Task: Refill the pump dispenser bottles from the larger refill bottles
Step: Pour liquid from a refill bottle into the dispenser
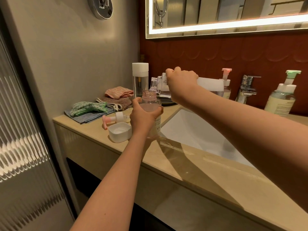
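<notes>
Pink-tinted liquid already sits part-way up the pump dispenser bottle [150,112], which stands on the counter [100,135] at the sink's [191,130] near left corner with its threaded neck open. The left hand [143,115] wraps around the bottle's shoulder, fingers curled across the front, most likely to keep it from tipping while it fills. Just above that neck, the right hand [180,80] clenches a clear refill bottle [186,87], laid almost level with its mouth pointing left and down at the opening; a thin stream seems to pass between them, though it is hard to be sure. The right wrist is bent and the forearm reaches in across the sink, holding the tilt. Left of the dispenser bottle lie its pink pump head [115,118] and a white cap [119,132], set aside so both mouths stay open. Behind it stands a tall capped bottle [140,79]. Two more pump bottles wait beside the tap [246,89].
</notes>
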The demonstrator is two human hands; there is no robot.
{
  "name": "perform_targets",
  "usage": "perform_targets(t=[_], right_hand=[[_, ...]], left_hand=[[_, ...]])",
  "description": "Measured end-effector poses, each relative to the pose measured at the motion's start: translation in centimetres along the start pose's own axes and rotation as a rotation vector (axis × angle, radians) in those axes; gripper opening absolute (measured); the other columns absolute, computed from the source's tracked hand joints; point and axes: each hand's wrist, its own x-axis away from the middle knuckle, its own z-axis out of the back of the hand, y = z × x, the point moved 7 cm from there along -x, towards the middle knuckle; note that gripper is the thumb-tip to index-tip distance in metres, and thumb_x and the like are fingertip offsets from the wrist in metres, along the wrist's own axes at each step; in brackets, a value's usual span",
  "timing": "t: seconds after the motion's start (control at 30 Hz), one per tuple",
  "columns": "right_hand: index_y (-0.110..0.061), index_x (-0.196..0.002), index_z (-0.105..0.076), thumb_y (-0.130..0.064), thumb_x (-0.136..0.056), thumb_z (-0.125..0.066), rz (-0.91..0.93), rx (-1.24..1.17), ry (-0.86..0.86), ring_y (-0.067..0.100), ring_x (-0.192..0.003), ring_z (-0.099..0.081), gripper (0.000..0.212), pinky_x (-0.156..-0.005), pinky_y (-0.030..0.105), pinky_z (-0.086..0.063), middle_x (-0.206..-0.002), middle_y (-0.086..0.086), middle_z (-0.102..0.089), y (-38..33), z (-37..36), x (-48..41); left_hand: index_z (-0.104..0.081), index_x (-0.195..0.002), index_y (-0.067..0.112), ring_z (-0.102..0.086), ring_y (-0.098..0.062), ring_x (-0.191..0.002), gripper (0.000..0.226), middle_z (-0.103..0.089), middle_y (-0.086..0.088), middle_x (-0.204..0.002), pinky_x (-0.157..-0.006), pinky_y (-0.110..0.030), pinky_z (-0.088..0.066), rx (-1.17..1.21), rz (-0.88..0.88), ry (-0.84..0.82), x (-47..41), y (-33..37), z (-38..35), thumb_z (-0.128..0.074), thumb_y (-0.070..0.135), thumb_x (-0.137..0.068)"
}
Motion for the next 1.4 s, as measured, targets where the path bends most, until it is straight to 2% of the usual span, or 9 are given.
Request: perform_targets(t=[0.6, 0.8, 1.4], right_hand=[[-0.007, -0.126, -0.039, -0.002, -0.079, -0.064, -0.012, -0.017, 0.022, 0.036, -0.108, -0.053, 0.053, -0.087, 0.044, -0.044, -0.12, 0.015, -0.048, 0.1, -0.01, -0.28], [-0.007, -0.126, -0.039, -0.001, -0.078, -0.064, -0.019, -0.015, 0.018, 0.038, -0.109, -0.052, 0.055, -0.089, 0.048, -0.044, -0.12, 0.015, -0.048, 0.14, -0.16, -0.33], [-0.008, -0.126, -0.038, -0.004, -0.079, -0.065, -0.024, -0.014, 0.018, 0.036, -0.108, -0.052, 0.054, -0.085, 0.043, -0.044, -0.121, 0.015, -0.048, 0.08, -0.11, -0.26]], left_hand=[[-0.029, -0.139, 0.016, -0.045, -0.024, -0.123, 0.077, -0.044, -0.005, -0.139, -0.081, -0.025, -0.034, -0.007, 0.0, 0.007, 0.09, 0.1, 0.06, -0.073, 0.031, -0.078], [-0.029, -0.138, 0.016, -0.045, -0.024, -0.122, 0.076, -0.044, -0.005, -0.138, -0.081, -0.025, -0.034, -0.001, 0.003, 0.008, 0.13, 0.11, 0.05, -0.073, 0.031, -0.078], [-0.028, -0.139, 0.015, -0.044, -0.023, -0.123, 0.077, -0.044, -0.005, -0.139, -0.081, -0.023, -0.033, -0.001, -0.008, 0.004, 0.22, 0.24, 0.08, -0.073, 0.03, -0.078]])
